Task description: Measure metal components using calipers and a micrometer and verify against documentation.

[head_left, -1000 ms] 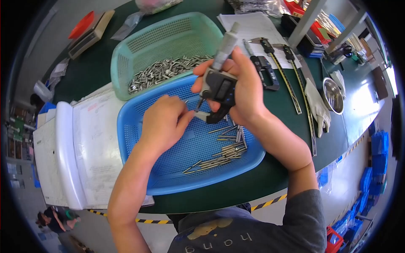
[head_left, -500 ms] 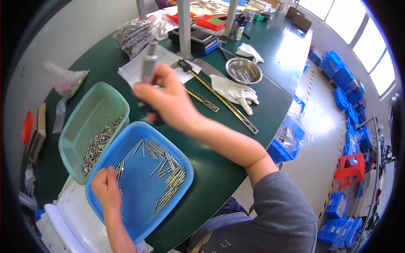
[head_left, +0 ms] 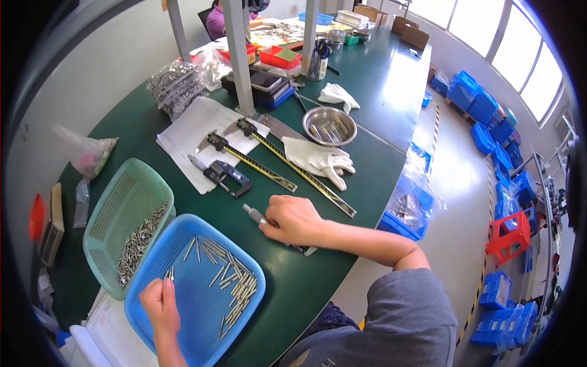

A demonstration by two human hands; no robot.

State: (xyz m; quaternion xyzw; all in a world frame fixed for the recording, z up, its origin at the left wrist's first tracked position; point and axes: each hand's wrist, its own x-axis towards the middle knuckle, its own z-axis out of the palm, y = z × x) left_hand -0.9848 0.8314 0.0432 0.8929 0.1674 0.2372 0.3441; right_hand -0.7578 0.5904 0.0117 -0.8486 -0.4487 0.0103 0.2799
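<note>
My right hand [head_left: 295, 219] is closed round a micrometer [head_left: 254, 214] on the green table, just right of the blue basket. The silver thimble end sticks out past my fingers; most of the tool is hidden under the hand. My left hand [head_left: 161, 304] is closed above the left side of the blue basket [head_left: 260, 278], with thin metal pins [head_left: 170, 273] showing past the thumb. More metal pins [head_left: 241, 287] lie along the basket's right side. A green basket [head_left: 131, 170] with many short metal pieces [head_left: 137, 248] stands beside it.
A second micrometer [head_left: 235, 179] and two calipers [head_left: 263, 168] lie on and beside paper sheets [head_left: 180, 144]. Beyond are white gloves [head_left: 315, 160], a steel bowl [head_left: 330, 113] of metal pieces and a grey post [head_left: 237, 61]. Another person [head_left: 217, 23] sits at the far end.
My right hand has come down from above the table with the micrometer, to beside the blue basket. The calipers and second micrometer now show fully. My left hand stays over the basket.
</note>
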